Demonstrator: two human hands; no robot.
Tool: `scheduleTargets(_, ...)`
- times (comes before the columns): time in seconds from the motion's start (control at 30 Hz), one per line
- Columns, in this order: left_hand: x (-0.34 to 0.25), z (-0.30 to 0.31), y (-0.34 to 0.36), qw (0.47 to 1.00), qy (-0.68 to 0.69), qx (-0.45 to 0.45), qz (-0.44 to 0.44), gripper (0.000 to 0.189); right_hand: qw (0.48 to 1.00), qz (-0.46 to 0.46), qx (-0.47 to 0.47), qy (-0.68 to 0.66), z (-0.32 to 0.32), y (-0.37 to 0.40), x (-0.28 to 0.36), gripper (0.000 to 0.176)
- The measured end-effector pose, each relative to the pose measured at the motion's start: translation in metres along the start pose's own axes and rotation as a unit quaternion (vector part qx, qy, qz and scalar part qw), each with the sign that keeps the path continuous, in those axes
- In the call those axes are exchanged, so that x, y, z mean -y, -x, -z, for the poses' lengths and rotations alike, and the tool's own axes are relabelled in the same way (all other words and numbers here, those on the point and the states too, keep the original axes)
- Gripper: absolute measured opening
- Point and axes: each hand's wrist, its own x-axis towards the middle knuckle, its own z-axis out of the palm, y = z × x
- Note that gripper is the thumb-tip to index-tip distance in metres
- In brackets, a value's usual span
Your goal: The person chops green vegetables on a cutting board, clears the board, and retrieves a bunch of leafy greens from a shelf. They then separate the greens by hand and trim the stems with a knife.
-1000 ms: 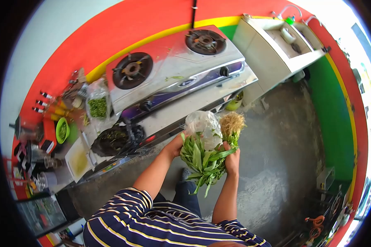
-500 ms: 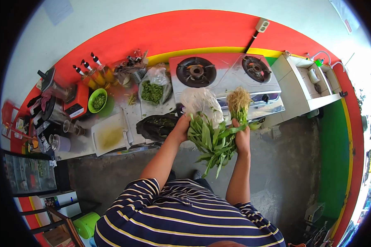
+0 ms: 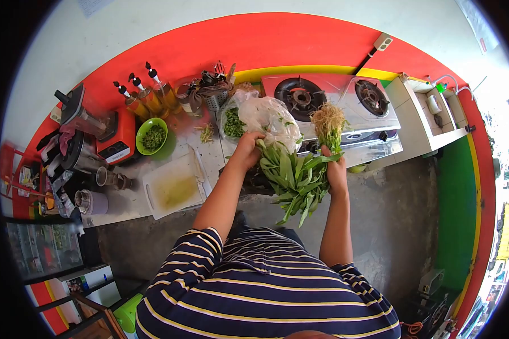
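A bunch of leafy greens (image 3: 291, 175) with pale brown roots (image 3: 328, 120) hangs between my two hands, over the counter's front edge. My right hand (image 3: 336, 169) is wrapped round the stems just below the roots. My left hand (image 3: 247, 151) is closed at the left side of the leaves, gripping a clear plastic bag (image 3: 271, 120) that lies above them. Behind that bag, another bag with chopped greens (image 3: 232, 123) rests on the counter. A dark bag (image 3: 255, 182) is partly hidden beneath my left hand and the leaves.
A white cutting board (image 3: 172, 189) with a knife (image 3: 198, 172) lies left. Behind it stand a green bowl (image 3: 152, 137), oil bottles (image 3: 147, 99) and a blender (image 3: 83, 113). A two-burner stove (image 3: 345, 104) is at the back right, a sink (image 3: 430, 113) beyond it.
The view has shifted left. Both hands, still holding the greens and plastic bag, have moved left relative to the stove, and the bag now covers part of the chopped greens.
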Motion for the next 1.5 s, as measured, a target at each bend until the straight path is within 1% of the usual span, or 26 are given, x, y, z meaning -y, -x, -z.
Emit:
scheduleTargets(0.03,0.006,0.015,-0.002,1.0,-0.003,-0.001,0.004,0.04,1.0,-0.006,-0.007,-0.016,-0.004,0.002,0.001,0.031)
scheduleTargets(0.1,0.017,0.033,0.004,0.997,0.05,-0.014,-0.059,0.042,1.0,-0.002,-0.014,-0.006,-0.008,-0.001,-0.006,0.034)
scheduleTargets(0.17,0.027,0.038,0.021,0.992,0.094,-0.049,-0.062,0.04,1.0,-0.004,0.003,-0.003,-0.011,-0.005,-0.011,0.034)
scheduleTargets(0.33,0.077,0.092,0.025,0.967,0.162,-0.15,-0.125,0.034,0.999,0.002,0.044,0.03,-0.018,-0.004,-0.01,0.033)
scheduleTargets(0.37,0.082,0.096,0.028,0.965,0.164,-0.154,-0.132,0.034,0.998,0.002,0.052,0.03,-0.016,-0.006,-0.011,0.033)
scheduleTargets(0.43,0.091,0.094,0.037,0.938,0.135,-0.287,-0.136,0.035,0.998,-0.007,0.059,0.012,-0.013,-0.003,-0.009,0.033)
scheduleTargets(0.47,0.094,0.094,0.041,0.937,0.135,-0.292,-0.14,0.035,0.998,-0.018,0.062,0.022,-0.009,-0.002,-0.008,0.032)
scheduleTargets(0.53,0.096,0.093,0.045,0.916,0.12,-0.343,-0.171,0.051,0.998,-0.018,0.058,0.011,-0.002,0.002,-0.011,0.033)
scheduleTargets(0.63,0.093,0.087,0.05,0.909,0.083,-0.382,-0.147,0.052,0.998,-0.017,0.058,-0.001,0.016,0.003,-0.015,0.037)
scheduleTargets(0.67,0.094,0.085,0.049,0.908,0.087,-0.382,-0.151,0.052,0.998,-0.022,0.05,-0.016,0.02,0.002,-0.018,0.038)
scheduleTargets(0.73,0.096,0.085,0.048,0.935,0.025,-0.343,-0.087,0.043,0.998,-0.022,0.023,-0.046,0.018,0.008,-0.008,0.033)
scheduleTargets(0.77,0.099,0.083,0.047,0.934,0.028,-0.344,-0.092,0.043,0.998,-0.02,0.029,-0.045,0.017,0.006,-0.007,0.033)
scheduleTargets(0.83,0.084,0.047,0.067,0.937,-0.032,-0.347,0.009,0.05,0.995,0.016,0.026,-0.09,0.01,0.0,-0.01,0.028)
scheduleTargets(0.9,0.084,0.049,0.074,0.948,-0.002,-0.318,0.011,0.057,0.995,0.031,0.01,-0.097,-0.002,-0.003,-0.008,0.028)
scheduleTargets(0.97,0.076,0.051,0.092,0.978,-0.037,-0.205,0.023,0.058,0.99,0.059,0.026,-0.126,-0.016,0.002,0.001,0.028)
scheduleTargets(1.0,0.068,0.056,0.1,0.978,-0.054,-0.193,0.055,0.059,0.988,0.075,0.025,-0.131,-0.026,0.002,0.004,0.029)
scheduleTargets(1.03,0.062,0.06,0.107,0.978,-0.055,-0.195,0.051,0.059,0.988,0.075,0.029,-0.134,-0.033,0.004,0.008,0.029)
scheduleTargets(1.13,0.03,0.055,0.145,0.966,-0.114,-0.192,0.134,0.051,0.986,0.094,0.024,-0.133,-0.058,0.005,0.011,0.034)
scheduleTargets(1.17,0.021,0.051,0.156,0.965,-0.114,-0.196,0.131,0.051,0.986,0.093,0.028,-0.136,-0.065,0.004,0.007,0.034)
scheduleTargets(1.23,0.01,0.048,0.171,0.947,-0.201,-0.251,0.029,0.045,0.984,0.132,0.054,-0.111,-0.082,0.009,0.007,0.032)
scheduleTargets(1.27,0.005,0.046,0.172,0.935,-0.204,-0.289,-0.035,0.035,0.983,0.146,0.071,-0.087,-0.087,0.002,-0.001,0.035)
scheduleTargets(1.3,0.0,0.046,0.173,0.934,-0.203,-0.291,-0.04,0.035,0.982,0.148,0.076,-0.088,-0.095,0.006,0.004,0.035)
scheduleTargets(1.37,-0.01,0.045,0.174,0.864,-0.304,-0.322,-0.24,0.026,0.974,0.211,0.078,-0.011,-0.111,0.016,0.012,0.039)
scheduleTargets(1.4,-0.019,0.031,0.177,0.836,-0.331,-0.336,-0.28,0.017,0.975,0.206,0.087,-0.004,-0.118,0.022,0.018,0.044)
scheduleTargets(1.43,-0.024,0.02,0.179,0.835,-0.328,-0.338,-0.283,0.017,0.974,0.209,0.092,-0.004,-0.124,0.022,0.019,0.044)
scheduleTargets(1.5,-0.032,0.0,0.181,0.778,-0.397,-0.284,-0.396,0.02,0.96,0.252,0.107,0.057,-0.135,0.023,0.019,0.046)
